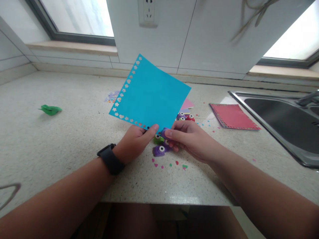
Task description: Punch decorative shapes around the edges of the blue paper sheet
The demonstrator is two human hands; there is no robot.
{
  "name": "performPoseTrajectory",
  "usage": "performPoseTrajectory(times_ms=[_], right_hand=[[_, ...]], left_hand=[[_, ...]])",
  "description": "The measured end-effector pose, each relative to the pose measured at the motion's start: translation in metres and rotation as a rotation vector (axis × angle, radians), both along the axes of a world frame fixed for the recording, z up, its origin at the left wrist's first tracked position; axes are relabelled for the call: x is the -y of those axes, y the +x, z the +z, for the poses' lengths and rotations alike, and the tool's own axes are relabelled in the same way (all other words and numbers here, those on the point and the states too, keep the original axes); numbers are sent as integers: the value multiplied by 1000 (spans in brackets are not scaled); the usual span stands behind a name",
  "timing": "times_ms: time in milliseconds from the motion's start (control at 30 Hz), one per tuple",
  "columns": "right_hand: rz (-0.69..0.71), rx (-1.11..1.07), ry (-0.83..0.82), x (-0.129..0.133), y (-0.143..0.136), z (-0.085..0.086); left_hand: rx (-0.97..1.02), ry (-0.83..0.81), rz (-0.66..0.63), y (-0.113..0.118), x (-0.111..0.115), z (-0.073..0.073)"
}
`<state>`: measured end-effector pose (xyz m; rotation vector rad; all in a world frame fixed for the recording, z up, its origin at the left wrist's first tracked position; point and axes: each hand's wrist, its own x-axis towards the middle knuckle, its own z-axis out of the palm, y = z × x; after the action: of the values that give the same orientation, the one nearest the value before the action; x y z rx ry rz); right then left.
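A square sheet of blue paper (154,93) is held up at a slant over the counter, with small flower and heart holes punched along its left and lower edges. My left hand (136,141) pinches its lower edge, thumb on top. At the sheet's bottom corner, my right hand (186,137) grips a small purple craft punch (164,132), which sits against the paper edge. Below lie another purple punch (159,150) and a green punch (158,140). More punches (185,116) are partly hidden behind the sheet and my right hand.
A stack of red punched sheets (235,116) rests beside the steel sink (271,119) at right. Tiny paper cutouts (162,167) are scattered near the front. A crumpled green piece (50,110) lies far left. Behind the blue sheet are pale cutouts (111,96) and pink paper (187,104).
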<state>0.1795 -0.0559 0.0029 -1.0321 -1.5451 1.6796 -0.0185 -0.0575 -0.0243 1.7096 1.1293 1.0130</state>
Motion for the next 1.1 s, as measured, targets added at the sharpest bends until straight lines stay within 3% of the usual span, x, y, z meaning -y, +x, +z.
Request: performPoseTrajectory(times_ms=[1100], right_hand=[[23, 82, 68, 1, 0, 2]], left_hand=[[2, 18, -11, 1, 2, 2]])
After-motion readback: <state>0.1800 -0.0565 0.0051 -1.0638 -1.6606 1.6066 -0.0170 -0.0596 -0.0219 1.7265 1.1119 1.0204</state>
